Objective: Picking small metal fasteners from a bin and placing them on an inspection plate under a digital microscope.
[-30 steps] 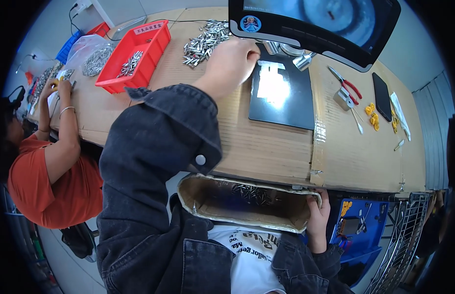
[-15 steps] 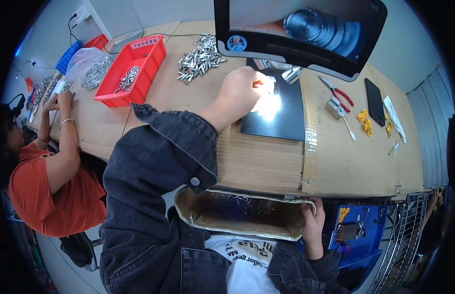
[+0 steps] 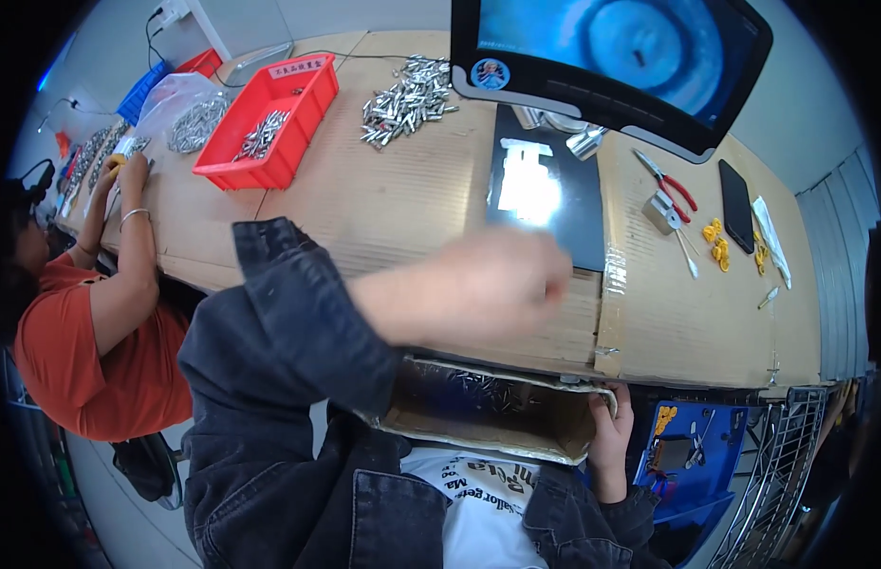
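Observation:
My left hand is blurred in motion above the front edge of the cardboard-covered table, its fingers curled; I cannot tell whether anything is in them. My right hand grips the right end of an open cardboard box held at my lap against the table edge. Several small silver metal parts lie inside the box. A black mat with a bright glare lies behind my left hand, and a loose pile of the same silver parts sits further back.
A monitor stands at the back. A red bin and a plastic bag of parts are at the left, where a person in an orange shirt works. Red-handled pliers, a phone and yellow bits lie right.
My left hand has pulled back from the black mat toward the front table edge, above the box. My right hand keeps its grip on the box.

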`<state>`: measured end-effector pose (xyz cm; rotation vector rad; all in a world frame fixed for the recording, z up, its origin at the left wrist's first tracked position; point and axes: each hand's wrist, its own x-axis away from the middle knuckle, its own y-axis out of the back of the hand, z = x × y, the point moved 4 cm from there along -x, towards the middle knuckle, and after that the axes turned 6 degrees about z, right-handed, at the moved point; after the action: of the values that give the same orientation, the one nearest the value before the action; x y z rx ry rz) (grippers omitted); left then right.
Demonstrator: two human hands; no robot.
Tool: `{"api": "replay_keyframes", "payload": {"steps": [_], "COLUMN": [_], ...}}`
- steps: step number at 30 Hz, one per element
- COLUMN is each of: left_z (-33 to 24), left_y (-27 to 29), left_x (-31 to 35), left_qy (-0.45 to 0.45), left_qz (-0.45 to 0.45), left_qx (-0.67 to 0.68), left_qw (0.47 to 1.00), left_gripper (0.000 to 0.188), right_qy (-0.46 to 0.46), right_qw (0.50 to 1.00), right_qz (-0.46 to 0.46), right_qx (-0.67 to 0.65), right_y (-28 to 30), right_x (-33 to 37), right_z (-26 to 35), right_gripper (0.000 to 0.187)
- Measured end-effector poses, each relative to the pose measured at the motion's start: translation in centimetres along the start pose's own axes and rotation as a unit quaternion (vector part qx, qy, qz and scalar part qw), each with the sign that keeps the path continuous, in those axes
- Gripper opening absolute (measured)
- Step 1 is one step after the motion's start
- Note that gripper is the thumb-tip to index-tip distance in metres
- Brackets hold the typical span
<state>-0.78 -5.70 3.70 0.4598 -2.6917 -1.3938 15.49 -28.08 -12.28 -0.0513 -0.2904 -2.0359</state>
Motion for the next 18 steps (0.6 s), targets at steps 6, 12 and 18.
{"api": "replay_keyframes", "payload": {"steps": [6, 12, 18], "left_z": [0.0, 12.3, 14.0], "left_y": [-1.0, 6.2, 6.6], "left_x": [0.9, -3.1, -4.0], "left_qy": [0.053, 0.234, 0.140], "left_qz": [0.174, -0.241, -0.287], "left_qx": [0.040, -0.265, -0.403], "left_qw": [0.982, 0.904, 0.858], "left_gripper": [0.010, 0.015, 0.010], "right_qy": [0.002, 0.013, 0.006], "right_qw": [1.000, 1.000, 1.000], "right_qz": [-0.007, -0.014, -0.012], "right_qx": [-0.004, 0.000, 0.007], "right_y": [-0.2, -0.1, 0.1], "right_x": [0.0, 0.0, 0.1], "right_z": [0.2, 0.3, -0.1], "right_gripper": [0.023, 0.023, 0.023]}}
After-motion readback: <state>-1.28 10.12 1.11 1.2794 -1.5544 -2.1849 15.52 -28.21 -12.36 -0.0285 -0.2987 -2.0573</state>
